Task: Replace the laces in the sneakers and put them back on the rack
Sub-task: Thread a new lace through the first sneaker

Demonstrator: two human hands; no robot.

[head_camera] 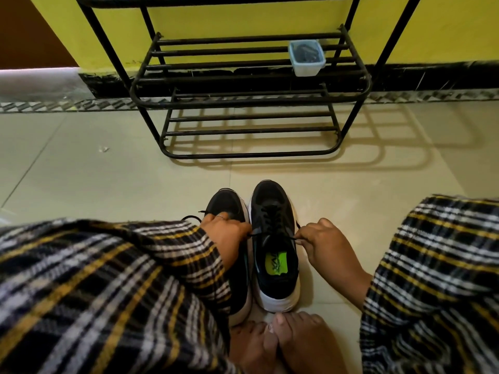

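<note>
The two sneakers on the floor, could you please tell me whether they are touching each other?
Touching. In the head view the left sneaker and the right sneaker stand side by side with their white soles pressed together, and no floor shows between them.

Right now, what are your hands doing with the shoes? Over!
Left hand and right hand each pinch a black lace end on the right sneaker. Left sneaker beside it, touching. Rack ahead, nothing in between.

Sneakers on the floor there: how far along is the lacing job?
The right black white-soled sneaker looks laced through its eyelets. Both hands, left hand and right hand, grip its black lace ends, pulling outward. Left sneaker is partly hidden. The black metal rack holds neither shoe.
</note>
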